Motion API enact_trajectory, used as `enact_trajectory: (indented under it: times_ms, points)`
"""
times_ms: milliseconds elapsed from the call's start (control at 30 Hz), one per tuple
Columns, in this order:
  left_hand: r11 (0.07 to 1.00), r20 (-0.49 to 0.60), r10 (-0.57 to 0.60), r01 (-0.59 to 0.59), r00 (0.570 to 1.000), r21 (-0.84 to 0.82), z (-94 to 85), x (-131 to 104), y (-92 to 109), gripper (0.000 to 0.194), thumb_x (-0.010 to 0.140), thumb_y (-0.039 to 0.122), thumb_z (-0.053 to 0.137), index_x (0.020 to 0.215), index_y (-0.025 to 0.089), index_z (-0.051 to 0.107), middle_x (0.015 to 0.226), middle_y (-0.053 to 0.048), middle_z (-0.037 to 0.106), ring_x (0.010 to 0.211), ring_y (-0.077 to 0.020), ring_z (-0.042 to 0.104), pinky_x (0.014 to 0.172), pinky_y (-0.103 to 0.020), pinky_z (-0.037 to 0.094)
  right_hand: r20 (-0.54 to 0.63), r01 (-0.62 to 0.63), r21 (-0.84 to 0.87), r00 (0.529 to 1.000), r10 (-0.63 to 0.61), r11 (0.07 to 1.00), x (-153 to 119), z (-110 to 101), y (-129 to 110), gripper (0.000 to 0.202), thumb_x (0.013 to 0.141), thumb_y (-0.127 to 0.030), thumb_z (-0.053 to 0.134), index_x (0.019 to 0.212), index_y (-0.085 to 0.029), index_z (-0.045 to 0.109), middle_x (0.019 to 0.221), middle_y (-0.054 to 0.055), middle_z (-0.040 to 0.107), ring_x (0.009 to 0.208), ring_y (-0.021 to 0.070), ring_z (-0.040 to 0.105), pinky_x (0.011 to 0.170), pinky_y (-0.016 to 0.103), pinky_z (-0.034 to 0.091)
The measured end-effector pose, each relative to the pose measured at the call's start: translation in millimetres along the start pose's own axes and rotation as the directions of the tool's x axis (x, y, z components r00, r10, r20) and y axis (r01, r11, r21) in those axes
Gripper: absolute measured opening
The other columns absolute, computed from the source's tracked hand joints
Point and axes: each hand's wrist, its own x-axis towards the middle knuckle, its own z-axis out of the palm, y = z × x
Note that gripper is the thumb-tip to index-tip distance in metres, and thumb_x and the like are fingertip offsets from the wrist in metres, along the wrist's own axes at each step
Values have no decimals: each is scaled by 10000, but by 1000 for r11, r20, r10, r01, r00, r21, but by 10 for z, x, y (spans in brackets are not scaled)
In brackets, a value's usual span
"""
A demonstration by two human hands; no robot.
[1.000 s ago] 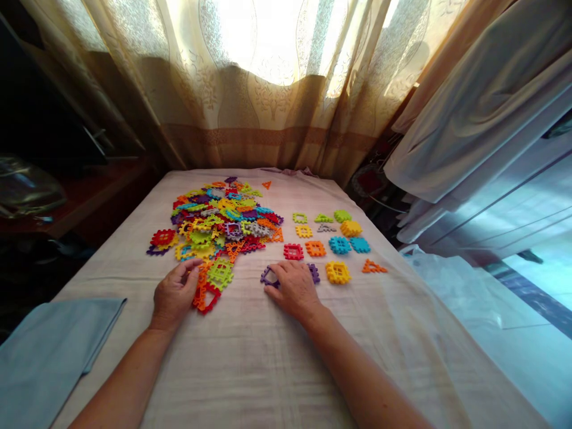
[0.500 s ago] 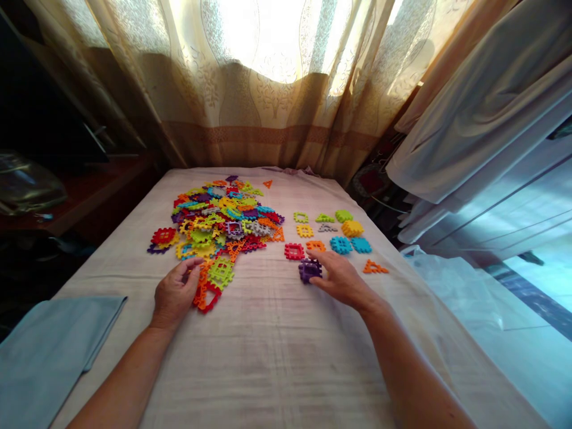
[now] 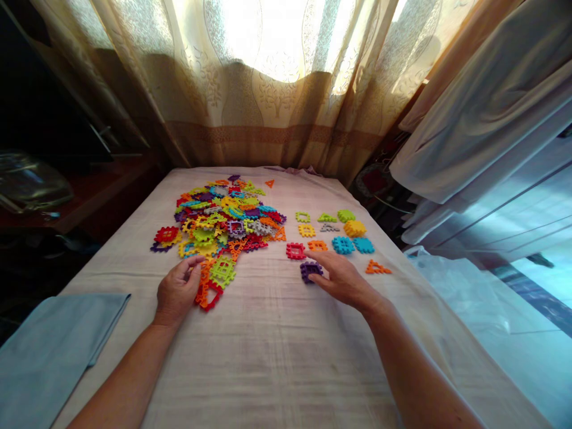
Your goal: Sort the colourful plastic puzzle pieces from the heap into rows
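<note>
On the right, a purple square building piece (image 3: 308, 272) with toothed edges lies flat on the cloth. My right hand (image 3: 342, 277) is over its right side, fingers stretched out and apart from the thumb, which is close to the piece. My left hand (image 3: 177, 292) rests at the near end of a big colourful pile of interlocking pieces (image 3: 223, 217), thumb and fingers curled together; whatever they may hold is hidden. Right beside it are an orange piece (image 3: 204, 283), a lime green window piece (image 3: 222, 271) and a red frame piece (image 3: 214, 295).
Sorted pieces lie in rows on the right: red square (image 3: 295, 251), orange square (image 3: 317, 245), blue stack (image 3: 342, 245), yellow stack (image 3: 354, 228), green stack (image 3: 346, 215), orange triangle (image 3: 378, 267). A folded blue cloth (image 3: 62, 333) covers the left corner. A curtain (image 3: 268, 113) hangs behind.
The purple piece, tilted under my right fingers before, now lies flatter on the cloth. My right fingers have loosened from it. My left hand has hardly moved.
</note>
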Motion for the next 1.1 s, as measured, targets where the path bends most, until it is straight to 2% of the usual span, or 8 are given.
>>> enact_trajectory:
  times_ms: [100, 200, 300, 433, 600, 833, 967, 1100]
  points:
    - [1000, -35, 4, -5, 999, -16, 11, 17, -40, 324, 828, 375, 480, 1039, 238, 685, 1002, -24, 740, 834, -184, 690, 771, -280, 544, 31, 19, 4, 999, -19, 1000, 123, 109, -214, 409, 844, -209, 576, 1250, -238, 614, 1203, 87, 673, 1114, 226, 611, 974, 405, 467]
    - [995, -55, -37, 31, 998, -94, 40, 36, -102, 357, 832, 368, 459, 1074, 209, 669, 1049, -51, 728, 917, -193, 687, 820, -296, 545, 91, 88, 13, 992, -89, 996, 273, 313, -479, 348, 853, -193, 566, 1189, -215, 650, 1187, 93, 678, 1106, 209, 612, 975, 375, 465]
    - [982, -37, -104, 97, 994, -164, 65, 43, -142, 371, 824, 369, 462, 1087, 195, 659, 1052, -58, 725, 855, -180, 698, 760, -280, 559, 156, 176, 32, 972, -179, 984, 406, 523, -732, 360, 841, -178, 575, 1194, -192, 644, 1219, 100, 661, 1119, 206, 600, 988, 356, 454]
    - [961, 4, -130, 127, 991, -245, 76, 39, -146, 381, 839, 385, 449, 1102, 193, 648, 1050, -58, 722, 778, -164, 702, 712, -276, 567, 116, 235, 18, 965, -236, 972, 568, 712, -963, 490, 831, -208, 599, 1319, -211, 550, 1369, 111, 554, 1233, 230, 512, 1034, 388, 410]
    - [969, 34, -100, 105, 994, -226, 78, 28, -136, 373, 830, 402, 483, 1090, 200, 658, 1038, -63, 726, 777, -171, 700, 707, -282, 568, 4, 93, -57, 996, -93, 994, 909, 791, -1023, 536, 855, -280, 591, 1377, -211, 497, 1474, 152, 422, 1348, 293, 374, 1064, 468, 349]
    - [954, 59, -93, 106, 994, -282, 91, 39, -133, 370, 802, 417, 507, 1064, 209, 665, 1027, -47, 730, 772, -171, 697, 687, -270, 574, -46, -50, -121, 998, 45, 991, 1466, 792, -957, 488, 899, -356, 524, 1364, -211, 503, 1464, 124, 442, 1353, 287, 348, 1059, 464, 321]
    - [945, 76, -109, 127, 991, -301, 97, 48, -141, 373, 796, 434, 513, 1048, 209, 672, 1003, -43, 733, 747, -173, 693, 673, -272, 575, -17, -83, -162, 997, 81, 983, 1559, 880, -1025, 368, 882, -375, 561, 1216, -238, 628, 1463, 114, 439, 1357, 302, 335, 1045, 479, 312]
    - [945, 87, -107, 129, 990, -300, 125, 52, -197, 404, 801, 464, 517, 1073, 207, 670, 942, -44, 736, 746, -178, 689, 661, -271, 568, -57, -2, -113, 998, -5, 994, 1467, 934, -1100, 216, 893, -320, 566, 1051, -262, 702, 1409, 59, 510, 1338, 259, 362, 1065, 448, 290]
